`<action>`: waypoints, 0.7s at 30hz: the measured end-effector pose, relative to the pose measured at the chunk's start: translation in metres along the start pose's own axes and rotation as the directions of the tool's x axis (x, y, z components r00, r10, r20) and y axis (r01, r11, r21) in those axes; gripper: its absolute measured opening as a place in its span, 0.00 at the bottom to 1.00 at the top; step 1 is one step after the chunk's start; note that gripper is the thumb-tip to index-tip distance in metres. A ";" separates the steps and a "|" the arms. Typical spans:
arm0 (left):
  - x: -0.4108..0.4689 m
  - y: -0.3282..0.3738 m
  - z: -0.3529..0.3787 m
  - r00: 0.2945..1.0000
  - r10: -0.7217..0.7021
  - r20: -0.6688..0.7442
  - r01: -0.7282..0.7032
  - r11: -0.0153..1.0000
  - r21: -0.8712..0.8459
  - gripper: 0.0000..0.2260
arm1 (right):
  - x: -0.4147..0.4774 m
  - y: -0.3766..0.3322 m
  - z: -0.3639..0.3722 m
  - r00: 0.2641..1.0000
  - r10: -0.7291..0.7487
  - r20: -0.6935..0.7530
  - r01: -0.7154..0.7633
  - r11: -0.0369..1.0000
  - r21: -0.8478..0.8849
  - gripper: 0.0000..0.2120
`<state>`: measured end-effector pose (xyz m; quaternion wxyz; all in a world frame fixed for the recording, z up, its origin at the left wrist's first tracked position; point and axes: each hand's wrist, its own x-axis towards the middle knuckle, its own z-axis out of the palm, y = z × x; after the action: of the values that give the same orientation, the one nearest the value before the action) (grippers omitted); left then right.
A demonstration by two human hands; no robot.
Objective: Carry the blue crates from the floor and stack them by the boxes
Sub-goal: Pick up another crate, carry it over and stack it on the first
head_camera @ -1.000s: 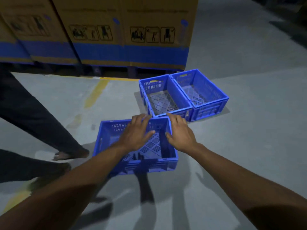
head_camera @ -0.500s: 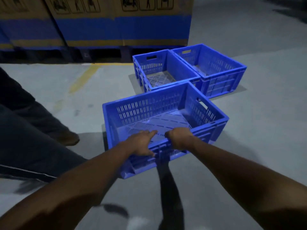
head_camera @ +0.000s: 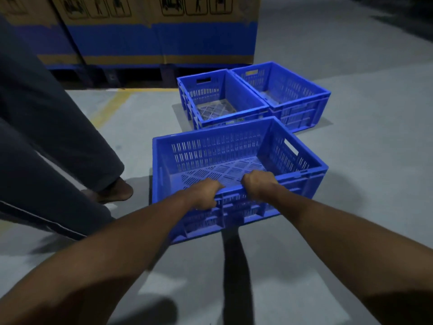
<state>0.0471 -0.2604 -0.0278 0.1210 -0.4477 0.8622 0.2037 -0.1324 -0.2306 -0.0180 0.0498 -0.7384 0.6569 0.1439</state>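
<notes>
Head camera looks down along two bare forearms to a blue crate (head_camera: 210,151) held in the near middle of the scene. The left hand (head_camera: 206,194) and the right hand (head_camera: 259,185) sit side by side on the crate's near rim, fingers curled over the edge and clenched round it, knuckles up; the fingertips are hidden inside the rim. The crate has nothing in it, its slotted walls and lattice bottom showing, and it tips with the open top turned toward the camera; whether its far edge touches the grey floor (head_camera: 363,160) cannot be told. Just beyond it two more blue crates stand on the floor, touching along one long side: the left crate (head_camera: 243,97) and the right crate (head_camera: 302,113), both upright with nothing inside. Beyond those, at the far edge, a row of cardboard boxes (head_camera: 164,38) with a blue band and printed pictograms rests on a dark pallet (head_camera: 140,75). A yellow line (head_camera: 110,106) is painted on the floor to the far left. On the left, another person's dark trouser legs (head_camera: 58,127) cross the scene, one foot (head_camera: 117,191) planted just beside the held crate.
</notes>
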 end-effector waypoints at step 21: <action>-0.239 0.271 -0.533 0.956 0.287 0.061 -0.293 0.936 0.196 0.15 | -0.298 0.145 -0.531 0.969 0.223 0.106 -0.243 0.931 0.270 0.14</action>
<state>-0.0533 -0.1932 0.6046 0.1483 -0.2979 0.9329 0.1376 -0.2252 -0.1040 0.5883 0.1608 -0.6349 0.7513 0.0810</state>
